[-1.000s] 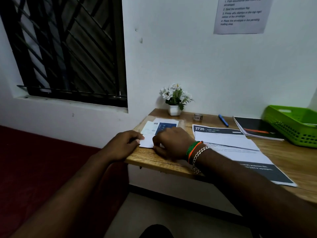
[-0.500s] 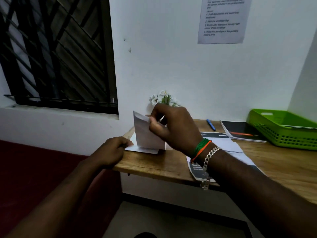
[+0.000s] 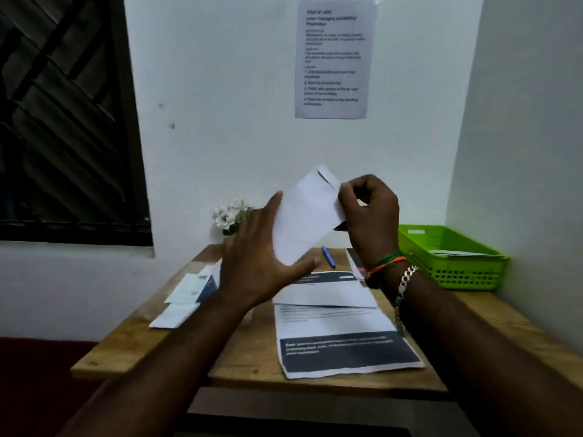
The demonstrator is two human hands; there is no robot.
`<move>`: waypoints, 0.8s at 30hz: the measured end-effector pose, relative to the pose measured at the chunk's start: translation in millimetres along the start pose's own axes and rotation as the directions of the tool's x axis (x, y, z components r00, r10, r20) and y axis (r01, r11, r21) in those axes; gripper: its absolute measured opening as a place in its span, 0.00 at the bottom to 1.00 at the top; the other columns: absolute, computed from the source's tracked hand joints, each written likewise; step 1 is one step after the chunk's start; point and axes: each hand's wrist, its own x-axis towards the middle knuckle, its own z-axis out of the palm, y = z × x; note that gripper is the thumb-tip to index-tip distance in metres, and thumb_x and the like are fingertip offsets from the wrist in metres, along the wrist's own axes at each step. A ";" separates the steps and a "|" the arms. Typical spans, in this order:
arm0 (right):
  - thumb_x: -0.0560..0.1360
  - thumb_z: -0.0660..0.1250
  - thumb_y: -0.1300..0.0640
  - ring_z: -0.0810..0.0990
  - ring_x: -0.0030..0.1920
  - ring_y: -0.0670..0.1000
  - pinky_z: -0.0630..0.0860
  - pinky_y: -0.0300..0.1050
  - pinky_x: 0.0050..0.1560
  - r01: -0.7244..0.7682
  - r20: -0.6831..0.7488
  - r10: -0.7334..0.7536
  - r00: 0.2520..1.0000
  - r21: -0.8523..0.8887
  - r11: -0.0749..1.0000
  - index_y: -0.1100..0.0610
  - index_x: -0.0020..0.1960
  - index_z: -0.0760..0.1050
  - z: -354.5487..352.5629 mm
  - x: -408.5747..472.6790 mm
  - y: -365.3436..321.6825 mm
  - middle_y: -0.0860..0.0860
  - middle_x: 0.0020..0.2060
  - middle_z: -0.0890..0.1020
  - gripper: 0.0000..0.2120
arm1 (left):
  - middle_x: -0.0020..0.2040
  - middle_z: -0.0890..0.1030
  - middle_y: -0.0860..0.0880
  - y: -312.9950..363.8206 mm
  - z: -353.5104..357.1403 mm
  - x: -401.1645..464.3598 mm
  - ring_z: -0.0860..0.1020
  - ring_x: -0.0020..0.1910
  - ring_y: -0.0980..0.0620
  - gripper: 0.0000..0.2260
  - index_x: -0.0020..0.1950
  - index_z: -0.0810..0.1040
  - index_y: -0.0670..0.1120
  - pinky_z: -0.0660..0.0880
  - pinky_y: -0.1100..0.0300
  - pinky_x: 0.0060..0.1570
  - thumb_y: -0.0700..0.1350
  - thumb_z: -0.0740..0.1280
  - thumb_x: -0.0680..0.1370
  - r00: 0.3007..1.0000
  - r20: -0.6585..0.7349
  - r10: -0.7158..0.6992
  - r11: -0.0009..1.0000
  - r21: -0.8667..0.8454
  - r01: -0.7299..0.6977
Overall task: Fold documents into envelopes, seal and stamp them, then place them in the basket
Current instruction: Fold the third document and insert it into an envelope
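A white envelope (image 3: 304, 216) is held up in the air above the wooden table (image 3: 239, 348), tilted with its flap end at the top right. My right hand (image 3: 370, 216) pinches its upper right edge. My left hand (image 3: 258, 263) is spread with straight fingers against the envelope's lower left side. Below lie a printed document (image 3: 340, 339) with dark bands and a folded white sheet (image 3: 328, 293) on top of it. The green basket (image 3: 454, 260) stands at the table's right, against the wall, with paper inside.
Small papers and a blue-printed card (image 3: 192, 291) lie at the table's left. A blue pen (image 3: 328, 256), a dark booklet (image 3: 355, 263) and a white flower pot (image 3: 232, 217) sit at the back. A notice (image 3: 334, 58) hangs on the wall. A barred window (image 3: 63, 121) is left.
My right hand has lifted the envelope from the table's left side up and to the right. My left hand has left the table edge and now rests against the envelope.
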 end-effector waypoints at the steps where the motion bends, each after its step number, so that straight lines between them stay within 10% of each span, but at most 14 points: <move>1: 0.76 0.68 0.59 0.80 0.41 0.51 0.80 0.50 0.24 -0.009 -0.016 0.009 1.000 -0.036 0.999 0.59 0.39 0.76 -5.0 3.9 9.9 0.53 0.38 0.80 0.08 | 0.72 0.69 0.54 7.6 11.4 4.8 0.70 0.70 0.49 0.52 0.81 0.49 0.60 0.70 0.44 0.65 0.74 0.67 0.63 0.999 -0.019 0.034 0.996 0.080 -0.033; 11: 0.69 0.80 0.56 0.79 0.33 0.50 0.79 0.45 0.30 -0.342 0.249 0.360 0.899 -0.113 0.933 0.53 0.54 0.79 -51.7 10.5 107.2 0.54 0.33 0.78 0.16 | 0.71 0.69 0.52 -29.2 82.6 38.1 0.71 0.66 0.45 0.52 0.82 0.53 0.59 0.62 0.42 0.65 0.74 0.66 0.62 0.951 0.177 0.253 0.847 0.435 -0.306; 24: 0.77 0.69 0.65 0.77 0.29 0.50 0.79 0.43 0.30 -0.523 0.414 0.508 0.755 -0.086 0.848 0.65 0.51 0.80 -58.3 7.0 133.3 0.56 0.34 0.77 0.04 | 0.76 0.63 0.56 -61.5 104.8 32.8 0.64 0.74 0.48 0.56 0.82 0.42 0.61 0.49 0.37 0.75 0.55 0.74 0.63 0.927 0.313 0.205 0.851 0.411 -0.327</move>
